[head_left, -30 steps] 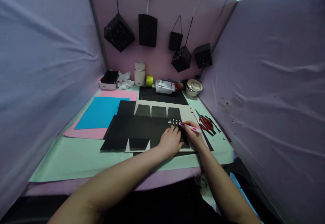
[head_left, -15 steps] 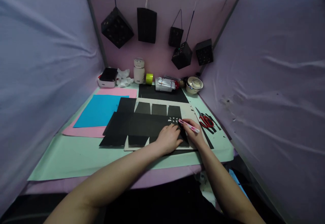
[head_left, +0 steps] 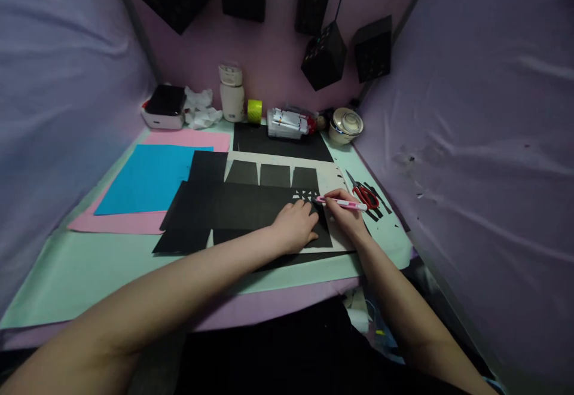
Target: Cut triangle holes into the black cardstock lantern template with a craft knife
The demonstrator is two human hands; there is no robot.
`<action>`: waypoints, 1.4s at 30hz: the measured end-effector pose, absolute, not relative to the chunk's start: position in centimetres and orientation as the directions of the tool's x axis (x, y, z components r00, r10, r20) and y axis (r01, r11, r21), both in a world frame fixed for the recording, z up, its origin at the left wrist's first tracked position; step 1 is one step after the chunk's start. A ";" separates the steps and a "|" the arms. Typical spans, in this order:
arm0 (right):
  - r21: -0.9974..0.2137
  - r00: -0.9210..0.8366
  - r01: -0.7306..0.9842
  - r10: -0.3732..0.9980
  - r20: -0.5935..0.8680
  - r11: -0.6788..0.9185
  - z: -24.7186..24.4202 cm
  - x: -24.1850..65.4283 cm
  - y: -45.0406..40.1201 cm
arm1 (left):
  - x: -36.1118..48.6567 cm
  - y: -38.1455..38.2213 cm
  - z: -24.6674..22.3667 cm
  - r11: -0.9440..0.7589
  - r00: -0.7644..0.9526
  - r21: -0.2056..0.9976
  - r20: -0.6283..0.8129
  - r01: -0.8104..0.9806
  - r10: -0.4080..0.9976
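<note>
A sheet of black card [head_left: 242, 204] with flaps along its edges lies on a white board [head_left: 330, 175]. Near its right end is a cluster of small triangular cut-outs [head_left: 305, 195] with white showing through. My left hand [head_left: 296, 226] lies flat on the card just below these cut-outs, fingers stretched out. In my right hand [head_left: 346, 213] is a pink and white craft knife [head_left: 343, 203], pinched near its front end. Its tip meets the card at the right side of the cut-outs. The blade itself is too small to make out.
Red-handled scissors [head_left: 364, 195] lie on black paper scraps at right. Blue paper [head_left: 143, 180] rests over pink paper [head_left: 116, 223] at left. A white bottle [head_left: 232, 99], yellow tape roll [head_left: 255, 111] and lidded bowl [head_left: 345, 126] stand behind. Black boxes [head_left: 325, 57] hang above.
The view has tilted down and come closer. The craft knife's rear end has swung up and right, so it lies nearly level. My left hand stays on the card.
</note>
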State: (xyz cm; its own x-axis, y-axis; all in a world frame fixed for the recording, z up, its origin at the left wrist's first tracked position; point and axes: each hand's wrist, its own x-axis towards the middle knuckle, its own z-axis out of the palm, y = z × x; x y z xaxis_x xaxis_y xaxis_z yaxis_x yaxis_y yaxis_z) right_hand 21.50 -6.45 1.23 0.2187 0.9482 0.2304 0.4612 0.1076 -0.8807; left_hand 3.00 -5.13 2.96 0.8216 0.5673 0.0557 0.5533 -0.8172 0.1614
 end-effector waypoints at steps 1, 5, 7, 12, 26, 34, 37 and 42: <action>-0.885 0.212 0.453 0.952 0.220 0.104 1.2 21.6 -6.4 | 2.9 -4.8 3.2 -0.833 0.839 0.151 0.036 0.533 0.543; -0.892 0.193 0.445 0.964 0.182 0.080 1.2 21.6 -6.4 | 2.3 -3.6 3.8 -0.863 0.874 0.158 0.009 0.479 0.486; -0.900 0.182 0.432 0.972 0.151 0.059 1.1 21.5 -6.4 | 2.0 -2.9 3.8 -0.868 0.884 0.187 -0.006 0.460 0.468; -0.899 0.178 0.435 0.974 0.141 0.050 1.0 21.0 -6.3 | 1.6 -1.5 3.4 -0.880 0.908 0.238 -0.020 0.411 0.418; -0.833 0.393 0.546 0.906 0.159 -0.091 0.9 18.9 -6.6 | 0.4 -0.9 0.3 -0.896 0.916 0.338 0.174 0.289 0.362; -0.796 0.341 0.604 0.916 0.210 -0.042 1.0 18.9 -6.5 | 0.5 -0.9 0.4 -0.896 0.912 0.334 0.183 0.294 0.367; -0.799 0.342 0.600 0.917 0.203 -0.047 0.9 18.8 -6.6 | 0.5 -0.8 0.4 -0.893 0.910 0.338 0.184 0.297 0.372; -0.794 0.335 0.605 0.921 0.201 -0.047 0.8 18.9 -6.6 | 0.5 -0.8 0.5 -0.892 0.909 0.340 0.183 0.298 0.374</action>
State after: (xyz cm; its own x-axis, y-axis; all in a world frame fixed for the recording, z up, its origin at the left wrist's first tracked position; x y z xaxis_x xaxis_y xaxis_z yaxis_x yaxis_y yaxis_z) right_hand 18.93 -6.64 0.82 0.3349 0.9207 0.2005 0.6054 -0.0472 -0.7945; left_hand 0.50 -0.83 0.46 0.9092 0.3738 0.1831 0.2983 -0.8919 0.3399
